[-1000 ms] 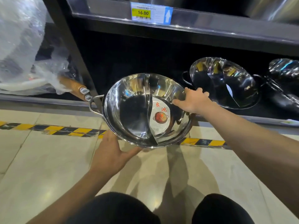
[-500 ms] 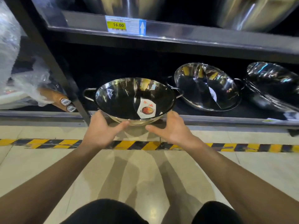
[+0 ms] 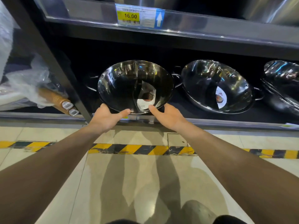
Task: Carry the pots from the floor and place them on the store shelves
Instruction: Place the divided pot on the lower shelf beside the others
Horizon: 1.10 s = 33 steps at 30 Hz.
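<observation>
The pot has gone from over the floor onto the lower shelf, tilted, left of a second pot. Left hand and right hand still grip its near rim, so release looks next.

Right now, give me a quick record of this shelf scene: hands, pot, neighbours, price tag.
Left hand: holds near rim of divided pot
Right hand: holds same rim
Pot position: on bottom shelf, tilted toward camera
Neighbours: second pot and third pot to its right
Price tag: 16.00, on shelf edge above
</observation>
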{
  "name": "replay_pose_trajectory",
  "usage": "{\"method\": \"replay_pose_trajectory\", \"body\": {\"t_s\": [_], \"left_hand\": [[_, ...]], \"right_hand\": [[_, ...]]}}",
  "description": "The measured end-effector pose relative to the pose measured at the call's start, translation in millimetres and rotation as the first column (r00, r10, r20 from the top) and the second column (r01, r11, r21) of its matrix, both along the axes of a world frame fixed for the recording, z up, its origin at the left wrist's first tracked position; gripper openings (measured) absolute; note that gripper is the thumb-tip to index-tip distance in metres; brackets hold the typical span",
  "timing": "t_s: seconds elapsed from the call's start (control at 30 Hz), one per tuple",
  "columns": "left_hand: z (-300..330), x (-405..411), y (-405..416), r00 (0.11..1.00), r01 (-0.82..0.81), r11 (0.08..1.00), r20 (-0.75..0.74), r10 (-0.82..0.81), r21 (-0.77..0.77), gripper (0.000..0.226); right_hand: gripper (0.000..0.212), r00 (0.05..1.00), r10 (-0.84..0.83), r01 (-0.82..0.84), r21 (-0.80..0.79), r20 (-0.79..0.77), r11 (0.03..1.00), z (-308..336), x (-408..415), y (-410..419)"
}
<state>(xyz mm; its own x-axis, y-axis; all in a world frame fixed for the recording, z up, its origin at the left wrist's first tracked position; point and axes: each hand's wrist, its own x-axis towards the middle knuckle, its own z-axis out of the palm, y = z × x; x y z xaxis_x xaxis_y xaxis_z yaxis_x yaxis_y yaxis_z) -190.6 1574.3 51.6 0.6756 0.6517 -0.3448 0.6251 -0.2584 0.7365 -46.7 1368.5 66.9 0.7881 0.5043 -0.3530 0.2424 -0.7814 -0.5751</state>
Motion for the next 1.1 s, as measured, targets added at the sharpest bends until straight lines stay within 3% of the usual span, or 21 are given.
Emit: {"method": "replay_pose_trajectory", "body": {"t_s": [0.1, 0.3, 0.5, 0.6, 0.67, 0.73, 0.83, 0.97, 1.1], "left_hand": [[-9.5, 9.7, 12.7, 0.999, 0.028, 1.0, -0.019, -0.029, -0.003, 0.089], [-15.0, 20.0, 18.8, 0.996, 0.019, 0.996, -0.089, -0.012, 0.082, 0.094], [1.3, 20.3, -7.0, 0.969, 0.05, 0.994, -0.247, -0.025, 0.097, 0.09], [14.8, 23.2, -28.7, 0.945, 0.046, 0.984, -0.327, 0.013, 0.174, 0.09], [21.0, 27.3, -47.4, 0.937, 0.058, 0.951, -0.344, 0.053, 0.304, 0.096], [21.8, 35.0, -74.3, 0.954, 0.154, 0.871, -0.3, -0.008, 0.467, 0.091], [19.4, 55.9, -126.6, 0.924, 0.361, 0.756, -0.321, -0.209, 0.546, 0.066], [33.0, 83.6, -173.8, 0.804, 0.489, 0.798, -0.539, -0.253, 0.354, 0.068], [72.0, 93.9, -191.8, 0.762, 0.503, 0.782, -0.616, -0.2, 0.368, 0.072]], "right_hand": [[0.07, 0.996, 0.02, -0.013, -0.079, 0.086, 0.997, -16.7, 6.3, 10.3], [0.077, 0.988, 0.04, -0.014, -0.174, 0.149, 0.985, -25.5, 14.9, 20.8], [0.067, 0.978, 0.137, -0.077, -0.337, 0.159, 0.938, -2.7, 24.7, -3.8], [0.063, 0.93, 0.151, -0.018, -0.369, 0.334, 0.929, 14.0, 36.7, -36.8], [0.057, 0.843, 0.188, 0.03, -0.393, 0.504, 0.919, 18.4, 47.4, -66.1], [0.057, 0.788, 0.193, 0.091, -0.421, 0.585, 0.903, 15.9, 60.9, -97.1], [0.061, 0.814, 0.059, 0.208, -0.386, 0.577, 0.899, 7.4, 79.1, -145.8], [0.067, 0.877, 0.005, 0.236, -0.44, 0.48, 0.866, -0.9, 83.6, -214.3], [0.068, 0.969, -0.01, 0.125, -0.453, 0.248, 0.883, 9.2, 88.8, -262.0]]}}
